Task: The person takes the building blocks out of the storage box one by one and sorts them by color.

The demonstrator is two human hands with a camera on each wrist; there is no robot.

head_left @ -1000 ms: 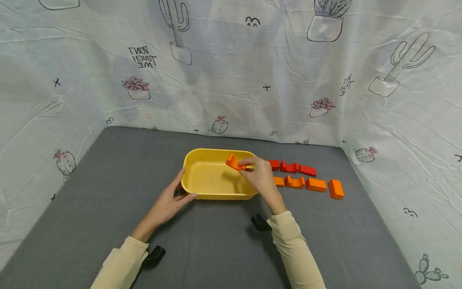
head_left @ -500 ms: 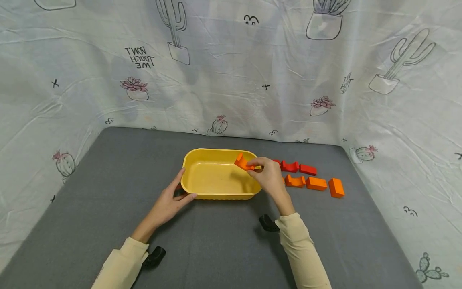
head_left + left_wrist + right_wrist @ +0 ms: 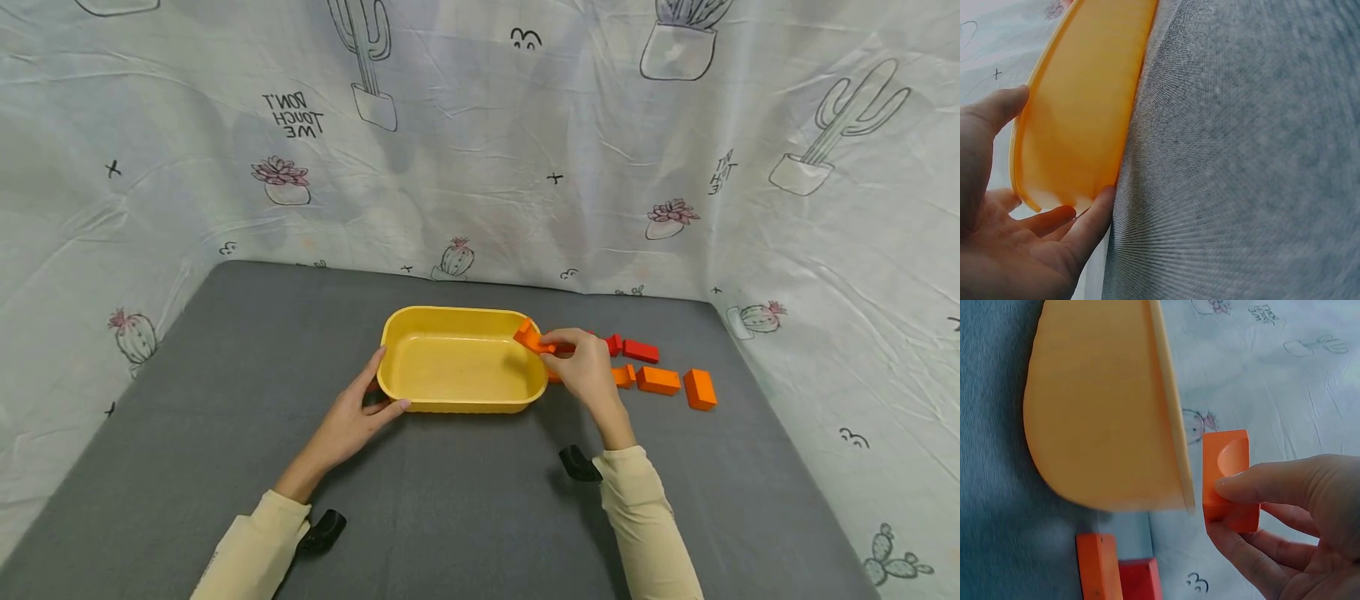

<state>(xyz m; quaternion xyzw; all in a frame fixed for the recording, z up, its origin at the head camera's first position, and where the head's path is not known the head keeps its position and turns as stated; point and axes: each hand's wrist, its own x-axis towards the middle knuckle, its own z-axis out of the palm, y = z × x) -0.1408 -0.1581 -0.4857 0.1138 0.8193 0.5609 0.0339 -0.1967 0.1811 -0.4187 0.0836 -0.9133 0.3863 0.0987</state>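
Note:
A yellow rectangular plastic tub [image 3: 461, 408] stands on the grey cloth, its inside bare in the head view. My left hand [image 3: 352, 421] holds its left end, thumb at the front rim and fingers around the end wall; the left wrist view shows the hand [image 3: 1035, 231] there. My right hand [image 3: 585, 367] pinches an orange toy block with a curved notch [image 3: 531, 336] between thumb and fingers, over the tub's right rim. In the right wrist view this block [image 3: 1225, 456] is raised, beside the rim [image 3: 1175, 419].
Right of the tub lie a row of red blocks [image 3: 641, 351] and a row of orange blocks [image 3: 657, 381], partly behind my right hand. An orange block [image 3: 700, 390] lies at the row's right end. White printed cloth [image 3: 480, 125] walls the table.
My right hand has moved right with the notched orange block, from over the tub's inside to its right rim, covering more blocks behind. My left hand and the tub stay put.

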